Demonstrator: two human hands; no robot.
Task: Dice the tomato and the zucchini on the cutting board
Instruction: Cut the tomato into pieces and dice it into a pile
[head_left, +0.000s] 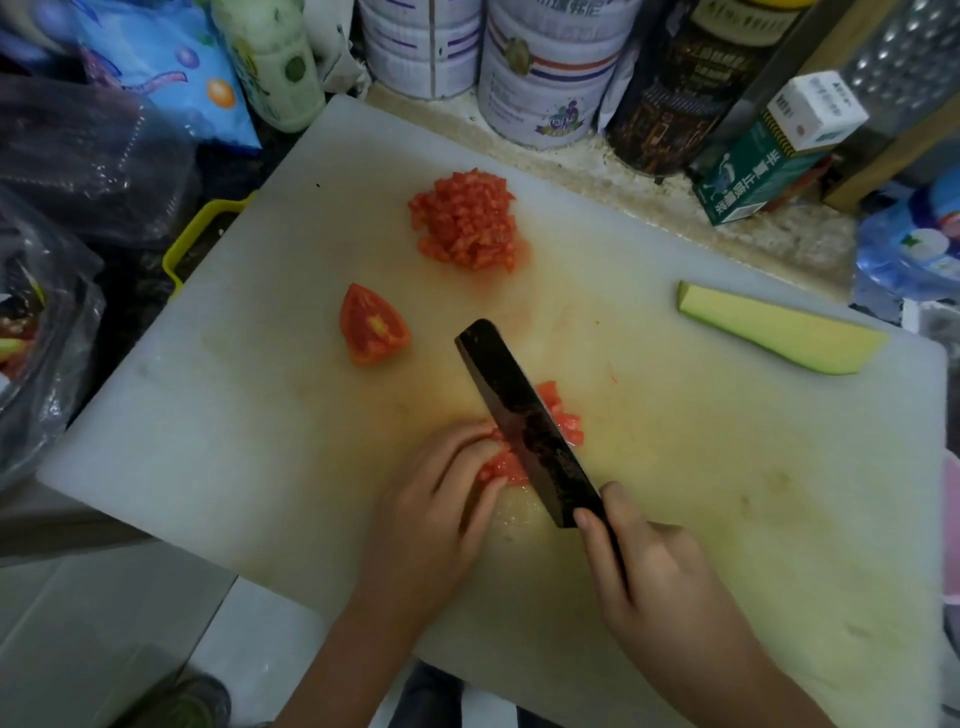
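Observation:
On the white cutting board my right hand grips the handle of a dark cleaver, whose blade stands in a tomato piece. My left hand holds that piece down with curled fingers, just left of the blade. A few cut tomato cubes lie to the right of the blade. A pile of diced tomato sits at the far middle of the board. A tomato wedge lies on its own left of centre. A long zucchini piece lies near the right edge.
Tins, a dark canister, a green carton and a metal grater stand behind the board. Plastic bags and a bottle crowd the left side. A water bottle lies at the right.

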